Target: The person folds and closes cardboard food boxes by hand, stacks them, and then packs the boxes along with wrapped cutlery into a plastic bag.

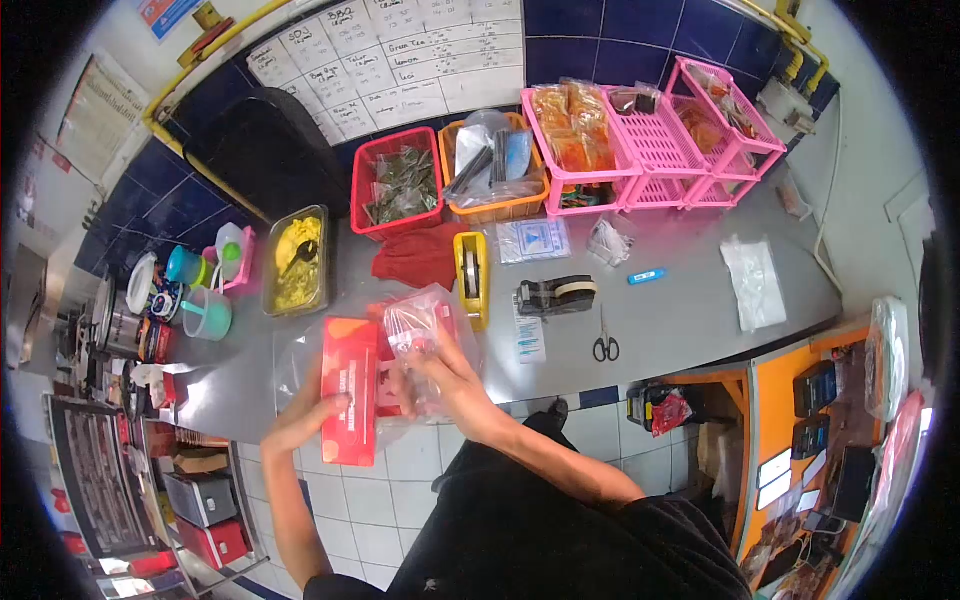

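Observation:
My left hand point(305, 415) grips a long red box point(349, 392) with an orange pattern at its top, its thumb across the front. Just right of it, my right hand point(440, 375) is closed on a clear plastic bag point(418, 318) with pink and red contents. Another red piece shows between the two hands. Loose clear plastic point(298, 345) spreads on the steel table under and behind the box. Close behind the right hand stand a yellow tape dispenser point(471, 290) and a dark red cloth point(418, 256).
A tray of yellow food point(297, 262) sits at the left. Red point(397, 183) and orange point(495, 170) baskets and pink racks point(655, 145) line the back. A black tape dispenser point(556, 295), scissors point(606, 346), a blue marker point(646, 275) and white plastic bags point(755, 284) lie to the right.

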Tool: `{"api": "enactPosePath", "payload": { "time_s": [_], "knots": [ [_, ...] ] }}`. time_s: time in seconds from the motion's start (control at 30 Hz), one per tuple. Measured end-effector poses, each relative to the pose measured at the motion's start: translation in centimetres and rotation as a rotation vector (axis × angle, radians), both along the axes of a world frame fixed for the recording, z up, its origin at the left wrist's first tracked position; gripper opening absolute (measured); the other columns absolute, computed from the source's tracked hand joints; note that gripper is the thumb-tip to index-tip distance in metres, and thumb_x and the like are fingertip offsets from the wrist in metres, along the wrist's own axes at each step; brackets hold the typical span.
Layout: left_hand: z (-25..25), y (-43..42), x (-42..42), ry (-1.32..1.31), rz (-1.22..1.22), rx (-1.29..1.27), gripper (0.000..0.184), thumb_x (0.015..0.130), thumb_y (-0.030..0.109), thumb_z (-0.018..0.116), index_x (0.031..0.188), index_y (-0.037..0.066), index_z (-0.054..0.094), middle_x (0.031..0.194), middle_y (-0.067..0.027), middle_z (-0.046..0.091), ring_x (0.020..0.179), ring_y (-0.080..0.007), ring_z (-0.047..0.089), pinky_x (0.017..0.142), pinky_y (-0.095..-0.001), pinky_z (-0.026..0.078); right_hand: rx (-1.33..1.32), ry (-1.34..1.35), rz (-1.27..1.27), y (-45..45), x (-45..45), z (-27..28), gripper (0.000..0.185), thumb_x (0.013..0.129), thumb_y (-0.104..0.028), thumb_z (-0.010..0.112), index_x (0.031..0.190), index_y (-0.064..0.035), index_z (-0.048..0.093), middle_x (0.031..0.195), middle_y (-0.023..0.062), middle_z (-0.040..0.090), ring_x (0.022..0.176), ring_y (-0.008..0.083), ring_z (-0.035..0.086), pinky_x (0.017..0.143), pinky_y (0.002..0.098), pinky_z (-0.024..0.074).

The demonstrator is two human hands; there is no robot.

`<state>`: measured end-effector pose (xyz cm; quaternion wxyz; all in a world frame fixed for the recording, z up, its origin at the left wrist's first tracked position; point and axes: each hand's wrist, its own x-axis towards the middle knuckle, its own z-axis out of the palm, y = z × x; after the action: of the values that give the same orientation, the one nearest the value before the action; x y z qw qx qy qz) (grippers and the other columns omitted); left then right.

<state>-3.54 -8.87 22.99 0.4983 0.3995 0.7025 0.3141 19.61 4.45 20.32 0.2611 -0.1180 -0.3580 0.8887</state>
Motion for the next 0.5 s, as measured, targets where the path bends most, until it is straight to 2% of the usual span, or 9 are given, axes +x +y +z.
{"api": "enactPosePath", "payload": {
  "time_s": [0.03, 0.1, 0.17, 0.23, 0.27, 0.33, 0.43, 0.47, 0.5],
  "knots": [
    [0.8, 0.1, -0.1, -0.007, -0.008, 0.000, 0.110, 0.081, 0.044, 0.076, 0.156, -0.002, 0.010, 0.150, -0.0201, 0.037, 0.135, -0.0298, 0.043, 0.110, -0.0407, 0.037, 0.000, -0.007, -0.008, -0.3, -0.2, 0.1, 0.045, 0.106, -0.018, 0.042, 0.147, -0.0129, 0.027, 0.085, 0.0093, 0.059, 0.064, 0.0168, 0.060, 0.058, 0.0313, 0.0502],
    [3.2, 0.4, 0.5, 0.107, -0.057, -0.219, 0.110, 0.080, 0.046, 0.076, 0.157, 0.001, 0.010, 0.145, -0.0229, 0.044, 0.133, -0.0335, 0.047, 0.110, -0.0408, 0.039, 0.079, 0.018, -0.005, -1.0, -0.5, 0.2, 0.053, 0.105, -0.016, 0.045, 0.152, -0.0133, 0.020, 0.089, 0.0113, 0.059, 0.066, 0.0175, 0.061, 0.061, 0.0321, 0.0517],
    [2.4, 0.2, -0.9, 0.307, -0.121, -0.257, 0.111, 0.080, 0.049, 0.075, 0.158, 0.005, 0.009, 0.140, -0.0265, 0.049, 0.131, -0.0373, 0.050, 0.110, -0.0420, 0.040, 0.122, 0.016, 0.038, -1.7, -0.6, 0.0, 0.056, 0.104, -0.014, 0.045, 0.153, -0.0136, 0.017, 0.091, 0.0124, 0.060, 0.068, 0.0181, 0.062, 0.062, 0.0326, 0.0522],
    [-2.1, -1.0, -4.7, 0.576, -0.262, -0.083, 0.114, 0.077, 0.055, 0.074, 0.158, 0.009, 0.008, 0.139, -0.0293, 0.051, 0.127, -0.0423, 0.053, 0.109, -0.0449, 0.042, 0.168, 0.039, 0.083, -2.6, -1.2, -0.1, 0.059, 0.104, -0.013, 0.045, 0.154, -0.0139, 0.015, 0.092, 0.0135, 0.060, 0.070, 0.0187, 0.063, 0.064, 0.0331, 0.0528],
    [-1.0, -0.7, -4.6, 0.596, -0.239, -0.083, 0.114, 0.077, 0.055, 0.074, 0.158, 0.009, 0.008, 0.139, -0.0293, 0.051, 0.127, -0.0423, 0.053, 0.109, -0.0449, 0.042, 0.153, 0.015, 0.068, -2.8, -1.2, -0.1, 0.060, 0.103, -0.012, 0.046, 0.155, -0.0140, 0.014, 0.094, 0.0144, 0.060, 0.071, 0.0193, 0.063, 0.065, 0.0333, 0.0528],
    [0.6, 1.1, -2.2, 0.732, -0.082, -0.355, 0.118, 0.075, 0.062, 0.073, 0.158, 0.009, 0.008, 0.138, -0.0331, 0.050, 0.126, -0.0442, 0.053, 0.107, -0.0462, 0.043, 0.145, -0.053, 0.027, -3.2, -1.3, 0.0, 0.060, 0.103, -0.012, 0.046, 0.154, -0.0138, 0.014, 0.097, 0.0168, 0.060, 0.072, 0.0207, 0.064, 0.068, 0.0336, 0.0530],
    [-0.7, 1.6, -1.3, 0.881, -0.042, -0.454, 0.120, 0.073, 0.067, 0.071, 0.158, 0.009, 0.010, 0.136, -0.0349, 0.049, 0.123, -0.0453, 0.055, 0.103, -0.0462, 0.046, 0.104, -0.041, 0.010, -3.1, -1.5, 0.2, 0.056, 0.104, -0.014, 0.044, 0.153, -0.0129, 0.016, 0.097, 0.0174, 0.061, 0.073, 0.0211, 0.065, 0.069, 0.0346, 0.0531],
    [-0.8, 1.8, -0.7, 0.930, -0.041, -0.460, 0.120, 0.073, 0.070, 0.069, 0.157, 0.006, 0.013, 0.133, -0.0359, 0.052, 0.116, -0.0449, 0.059, 0.099, -0.0465, 0.049, 0.122, -0.035, 0.005, -3.1, -1.6, 0.1, 0.056, 0.104, -0.014, 0.044, 0.153, -0.0129, 0.016, 0.097, 0.0174, 0.061, 0.073, 0.0211, 0.065, 0.069, 0.0346, 0.0531],
    [-1.1, 2.6, -0.2, 0.935, -0.033, -0.447, 0.120, 0.073, 0.070, 0.069, 0.157, 0.006, 0.013, 0.133, -0.0359, 0.052, 0.116, -0.0449, 0.059, 0.099, -0.0465, 0.049, 0.127, -0.049, 0.014, -3.3, -1.8, 0.0, 0.055, 0.104, -0.016, 0.043, 0.152, -0.0112, 0.018, 0.093, 0.0166, 0.062, 0.074, 0.0215, 0.064, 0.070, 0.0349, 0.0524]
  ]
}}
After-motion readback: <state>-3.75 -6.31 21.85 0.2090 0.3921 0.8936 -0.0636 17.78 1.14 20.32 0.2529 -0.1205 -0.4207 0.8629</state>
